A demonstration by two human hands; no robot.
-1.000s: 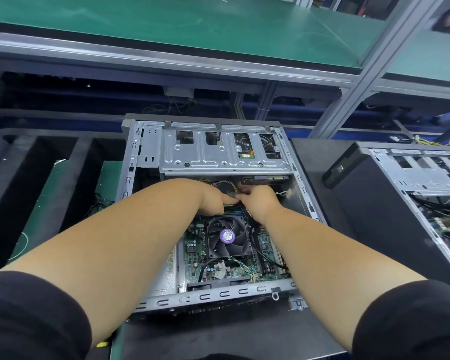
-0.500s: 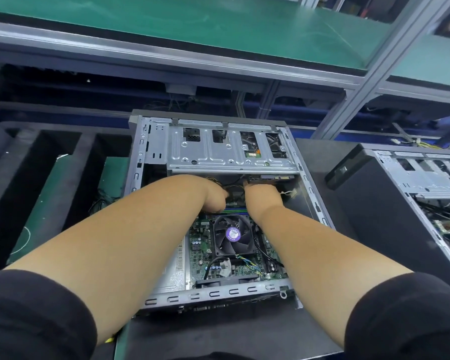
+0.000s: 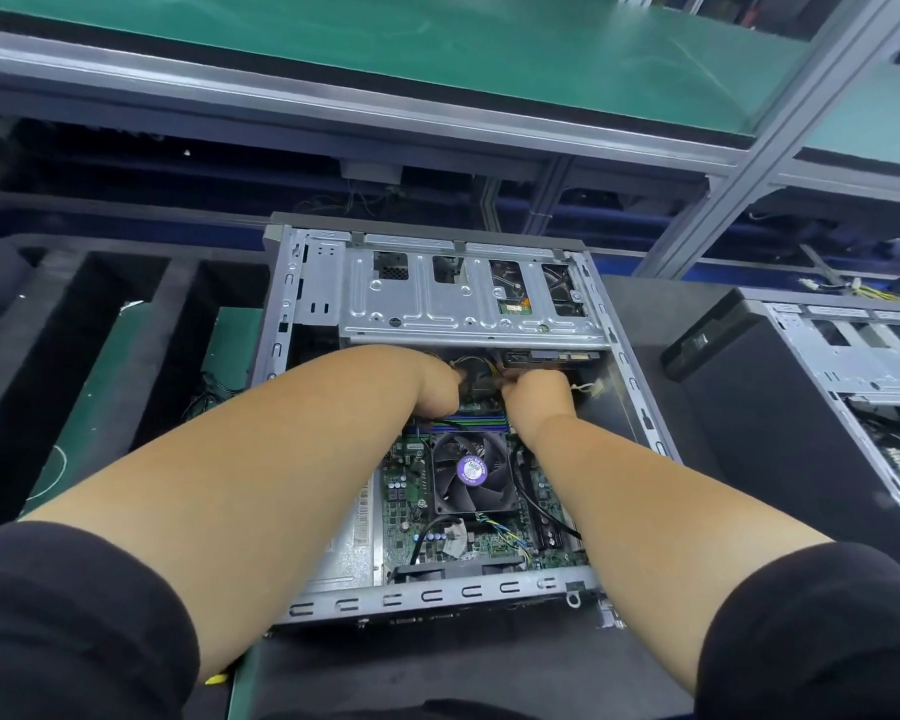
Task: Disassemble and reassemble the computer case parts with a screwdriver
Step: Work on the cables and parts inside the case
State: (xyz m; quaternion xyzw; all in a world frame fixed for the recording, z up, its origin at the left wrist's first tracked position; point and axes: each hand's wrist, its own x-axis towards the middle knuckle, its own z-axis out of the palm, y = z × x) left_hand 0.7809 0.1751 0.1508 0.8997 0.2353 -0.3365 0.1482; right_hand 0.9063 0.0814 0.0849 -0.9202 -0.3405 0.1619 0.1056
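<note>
**A:** At the centre of your view the open computer case (image 3: 437,418) lies on its side on the dark worktop (image 3: 437,667), its silver drive cage (image 3: 468,298) at the twelve o'clock end. Where are your hands?

**B:** Both are inside it, just below that cage. Your left hand (image 3: 437,389) comes in from eight o'clock, your right hand (image 3: 539,394) from four o'clock, and they nearly meet over the cable bundle (image 3: 476,374) of yellow and black wires.

**A:** Are they gripping it?

**B:** Your fingers on both sides curl in toward the wires, but the knuckles hide the tips, so I cannot tell whether either hand really holds the bundle.

**A:** And below your hands?

**B:** At six o'clock from them sit the blue memory sticks (image 3: 468,420), then the black cooler fan (image 3: 471,472) with its purple label, on the green motherboard (image 3: 411,522). A black cable (image 3: 541,511) runs down beside the fan at its three o'clock side.

**A:** Further out?

**B:** At three o'clock a second case (image 3: 801,407) stands well apart, also open. At nine o'clock lie black foam trays (image 3: 100,314), and at twelve o'clock a green-topped shelf (image 3: 385,54) spans the frame.
</note>
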